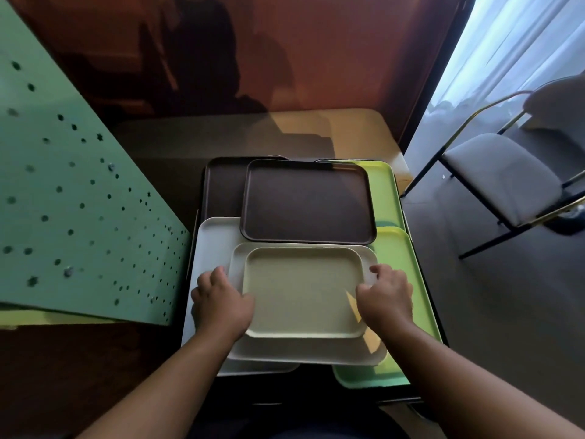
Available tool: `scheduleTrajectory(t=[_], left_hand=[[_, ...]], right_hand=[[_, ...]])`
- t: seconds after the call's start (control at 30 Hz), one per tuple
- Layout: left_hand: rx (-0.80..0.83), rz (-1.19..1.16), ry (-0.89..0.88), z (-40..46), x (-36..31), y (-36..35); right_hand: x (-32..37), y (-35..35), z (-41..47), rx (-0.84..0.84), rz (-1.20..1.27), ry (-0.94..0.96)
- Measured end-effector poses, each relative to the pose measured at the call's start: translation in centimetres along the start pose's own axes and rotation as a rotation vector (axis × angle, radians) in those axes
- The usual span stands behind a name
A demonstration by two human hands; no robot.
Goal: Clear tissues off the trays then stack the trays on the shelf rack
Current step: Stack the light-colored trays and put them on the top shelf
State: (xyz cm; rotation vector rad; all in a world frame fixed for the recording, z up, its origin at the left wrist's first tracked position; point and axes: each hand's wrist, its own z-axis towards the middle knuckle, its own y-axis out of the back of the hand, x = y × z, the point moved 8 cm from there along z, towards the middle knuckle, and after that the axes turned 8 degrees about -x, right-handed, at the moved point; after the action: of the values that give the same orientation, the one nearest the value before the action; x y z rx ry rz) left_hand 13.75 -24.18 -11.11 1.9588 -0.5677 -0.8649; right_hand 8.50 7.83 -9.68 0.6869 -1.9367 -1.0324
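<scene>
Atop stacked trays, both hands [223, 301] [384, 296] grip beige tray [302, 289].

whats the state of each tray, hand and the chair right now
Small beige plastic tray: empty, nested in a larger one, gripped at both sides.
Larger off-white tray: under the beige one.
Top dark brown tray: empty, lying flat on other trays.
Lime green trays: partly covered at the right.
Left hand: holds the beige tray's left edge.
Right hand: holds its right edge.
Grey cushioned chair: unoccupied.
</scene>
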Motion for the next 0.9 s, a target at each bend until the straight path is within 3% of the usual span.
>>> scheduleTrajectory(t=[0.2,0.43,0.63,0.9], left_hand=[[0.097,-0.071,0.059,1.1,1.3,-0.7],[-0.022,-0.202,0.062,0.9,0.9,0.7],[-0.091,-0.336,0.020,5.4,-4.1,3.1],[-0.119,-0.257,0.015,12.2,-10.4,3.3]], right_hand=[[-1.4,-0.7,-0.1,0.095,0.192,-0.143],[-0.3,1.2,0.6,0.014,0.311,-0.094],[4.3,3.6,5.3,-0.040,0.339,-0.044],[8.0,2.5,14.2,-0.011,0.259,-0.009]])
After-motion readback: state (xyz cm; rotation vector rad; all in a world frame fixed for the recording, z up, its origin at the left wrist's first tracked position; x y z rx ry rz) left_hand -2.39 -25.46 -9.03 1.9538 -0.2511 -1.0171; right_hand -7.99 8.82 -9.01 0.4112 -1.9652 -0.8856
